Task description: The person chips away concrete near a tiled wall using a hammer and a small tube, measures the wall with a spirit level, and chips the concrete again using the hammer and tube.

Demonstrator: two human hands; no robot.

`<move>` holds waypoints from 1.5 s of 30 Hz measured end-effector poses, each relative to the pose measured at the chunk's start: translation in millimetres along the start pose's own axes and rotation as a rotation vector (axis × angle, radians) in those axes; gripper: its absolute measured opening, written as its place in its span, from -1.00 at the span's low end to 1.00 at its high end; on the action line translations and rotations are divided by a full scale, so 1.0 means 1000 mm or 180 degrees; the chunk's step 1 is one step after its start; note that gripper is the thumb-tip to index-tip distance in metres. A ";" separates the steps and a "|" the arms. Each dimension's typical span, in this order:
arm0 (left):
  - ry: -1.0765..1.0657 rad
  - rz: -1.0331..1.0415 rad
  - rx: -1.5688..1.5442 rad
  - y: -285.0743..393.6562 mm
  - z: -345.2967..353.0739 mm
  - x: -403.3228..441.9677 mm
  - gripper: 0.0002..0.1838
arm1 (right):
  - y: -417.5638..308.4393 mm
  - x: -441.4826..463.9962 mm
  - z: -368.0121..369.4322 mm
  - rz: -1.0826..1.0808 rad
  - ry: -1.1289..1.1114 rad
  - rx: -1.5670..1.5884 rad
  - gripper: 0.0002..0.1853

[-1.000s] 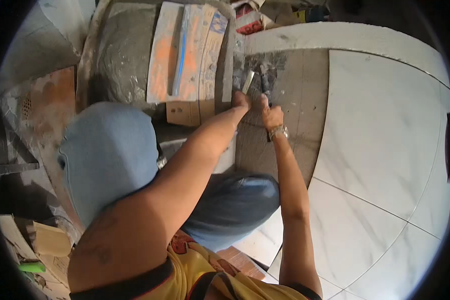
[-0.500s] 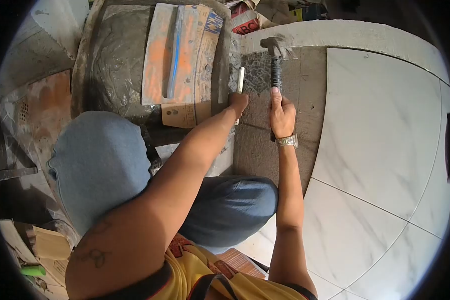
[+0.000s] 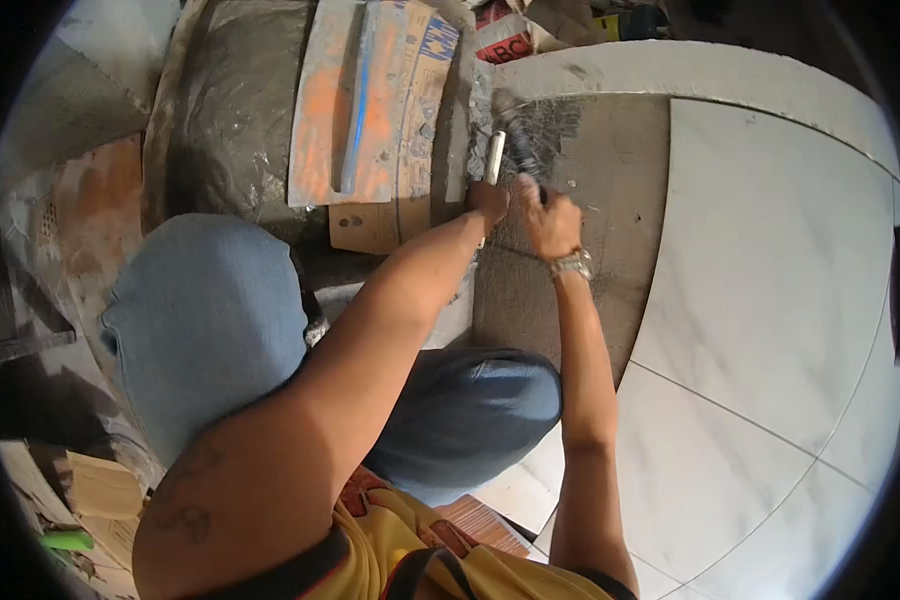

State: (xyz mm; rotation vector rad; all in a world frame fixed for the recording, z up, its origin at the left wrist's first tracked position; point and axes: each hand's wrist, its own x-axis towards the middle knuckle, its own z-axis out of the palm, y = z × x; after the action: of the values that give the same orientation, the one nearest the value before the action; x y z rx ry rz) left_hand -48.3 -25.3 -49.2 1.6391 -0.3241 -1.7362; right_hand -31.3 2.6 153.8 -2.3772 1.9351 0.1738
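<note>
My left hand (image 3: 488, 202) is closed around a pale, rod-shaped chisel (image 3: 497, 152), whose upper end sticks out above the fist. It stands at the edge of the bare concrete strip (image 3: 610, 200), beside the mortar trough. My right hand (image 3: 553, 222), with a watch on its wrist, grips the dark handle of a hammer (image 3: 523, 152). The hammer is blurred by motion, and its head lies just above the chisel's top. Whether the two touch, I cannot tell. Scored, roughened concrete shows around the hammer.
Wet grey mortar (image 3: 235, 130) fills a trough on the left, with an orange-stained board (image 3: 320, 140) and cardboard (image 3: 365, 230) lying on it. White marbled tiles (image 3: 770, 250) cover the floor at right. A pale raised ledge (image 3: 690, 68) runs along the back.
The hammer has swung left and down from over the concrete toward the chisel, its handle now tilted left. My left hand and the chisel appear slightly farther right as the view shifts.
</note>
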 end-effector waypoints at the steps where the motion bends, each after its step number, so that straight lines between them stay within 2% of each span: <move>1: 0.0085 0.0025 0.0032 -0.001 0.003 0.003 -0.56 | -0.015 -0.010 -0.017 0.0063 -0.0011 0.0131 -0.28; 2: 0.0252 0.0017 0.0057 0.001 0.002 -0.002 -0.57 | -0.041 -0.021 -0.045 0.0192 -0.0143 0.0433 -0.33; 6: 0.0725 -0.0151 -0.0267 0.010 0.002 -0.011 -0.66 | -0.044 -0.029 -0.038 -0.1133 0.0686 0.1586 -0.43; 9: 0.0389 -0.0077 0.0033 0.011 0.003 -0.027 -0.60 | 0.021 0.002 0.019 0.0534 -0.0618 -0.0544 -0.11; 10: 0.0222 -0.0021 0.0247 0.014 -0.006 -0.026 -0.56 | 0.030 0.009 0.024 0.0560 -0.0956 -0.0538 0.01; 13: 0.0195 -0.0182 -0.0193 0.018 -0.015 -0.024 -0.53 | 0.024 -0.001 0.012 0.0364 -0.0232 -0.0474 -0.01; 14: 0.0247 -0.0270 -0.0488 0.019 -0.014 -0.023 -0.54 | -0.009 -0.011 -0.017 0.0305 -0.0062 -0.0324 -0.05; 17: 0.0551 -0.0143 0.0039 0.021 -0.015 -0.030 -0.56 | -0.036 -0.022 -0.050 -0.0247 0.0384 0.0837 -0.18; 18: 0.0569 -0.0024 0.0276 0.000 0.009 0.005 -0.59 | -0.029 -0.025 -0.041 -0.0324 0.0423 0.0989 -0.18; 20: 0.0245 0.0292 0.0449 0.009 -0.015 -0.011 -0.57 | -0.010 -0.019 -0.013 -0.0544 0.0529 0.1259 -0.19; 21: 0.0193 0.0336 0.0522 0.012 -0.017 -0.023 -0.56 | 0.011 -0.011 0.012 -0.0414 0.0768 0.0144 -0.17; 22: 0.0141 0.0381 0.0593 0.015 -0.017 -0.034 -0.56 | 0.033 -0.005 0.031 -0.0052 0.0394 -0.0159 -0.14; 23: 0.0262 0.0325 0.0659 0.017 -0.016 -0.041 -0.55 | 0.044 0.004 0.037 0.0277 0.0046 -0.0436 -0.12; 24: 0.0417 0.0270 0.0719 0.021 -0.020 -0.043 -0.55 | 0.036 0.011 0.031 0.0369 0.0063 -0.0425 -0.13; 26: 0.0097 0.0074 0.0529 0.001 0.003 0.013 -0.58 | 0.029 0.003 0.016 0.0552 -0.0018 -0.0471 -0.14; 29: 0.0000 -0.0302 0.0218 0.026 -0.021 -0.023 -0.56 | 0.005 -0.007 -0.021 0.0513 0.0224 0.0695 -0.22; 32: 0.0041 -0.0256 0.0182 0.021 -0.020 -0.016 -0.58 | -0.026 -0.022 -0.054 -0.0281 0.0650 0.1762 -0.11; 33: 0.0056 -0.0227 0.0186 0.019 -0.017 -0.015 -0.59 | -0.015 -0.020 -0.040 -0.0350 0.0703 0.1675 -0.17; 34: 0.0445 -0.0307 0.0380 0.020 -0.010 -0.017 -0.60 | 0.004 -0.013 -0.014 -0.0423 0.0769 0.1582 -0.23; 35: 0.0408 -0.0285 0.0321 0.012 -0.005 -0.013 -0.64 | 0.025 -0.006 0.012 -0.0489 0.0844 0.1474 -0.29; 36: 0.0353 -0.0249 0.0251 0.000 0.005 -0.003 -0.67 | 0.047 0.005 0.036 0.0064 0.0593 -0.0227 -0.26; 38: 0.0293 -0.0110 0.0043 0.000 0.016 0.022 -0.69 | 0.052 0.002 0.041 0.0516 0.0239 -0.0323 -0.23; 40: -0.0412 0.1054 0.3272 0.023 -0.008 0.015 -0.59 | 0.035 0.013 0.032 0.0714 0.0066 -0.0209 -0.23; 42: -0.0866 0.1681 0.4829 0.027 -0.019 -0.007 -0.53 | 0.025 0.001 -0.002 0.0829 0.0007 0.0041 -0.25; 45: -0.0938 0.1970 0.4731 0.033 -0.032 -0.025 -0.61 | -0.002 -0.014 -0.033 0.0345 0.0454 0.1300 -0.29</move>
State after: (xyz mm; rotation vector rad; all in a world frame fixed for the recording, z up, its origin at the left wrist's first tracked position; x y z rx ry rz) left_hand -8.9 -23.1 -14.6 1.7305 -2.3805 -1.1401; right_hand -31.1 12.5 188.1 -2.0685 1.9312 -0.3610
